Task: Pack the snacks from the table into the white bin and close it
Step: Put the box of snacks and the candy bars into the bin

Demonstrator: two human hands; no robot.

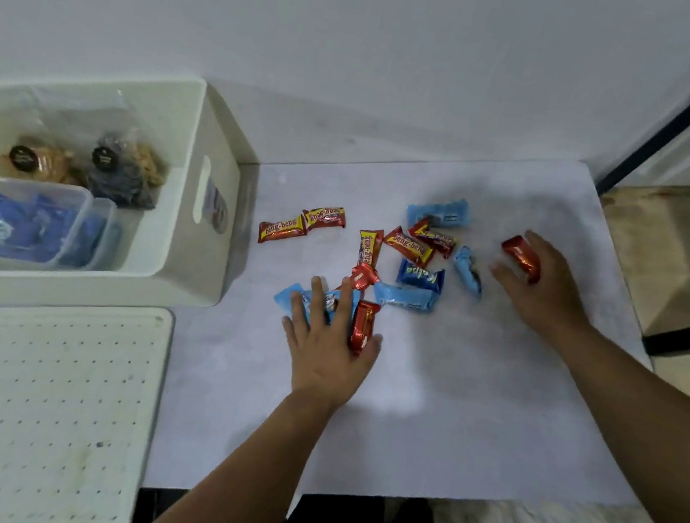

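Note:
Several snack packets in red and blue wrappers (409, 245) lie scattered on the white table (450, 385). My left hand (326, 338) lies flat with straight fingers on a light blue packet (286, 297), and a red packet (363, 325) sits between its thumb and forefinger. My right hand (544, 283) rests on the table at the right, and a red packet (520, 251) lies against its fingers. The white bin (217, 148) stands open at the left and holds bagged snacks and clear tubs with blue packets. Its perforated white lid (38, 409) lies in front of it.
A white wall runs behind the table. The table's right edge drops to a wooden floor (666, 242), with a dark frame post (679, 112) at the corner. The table's near edge (435, 492) lies close to my body.

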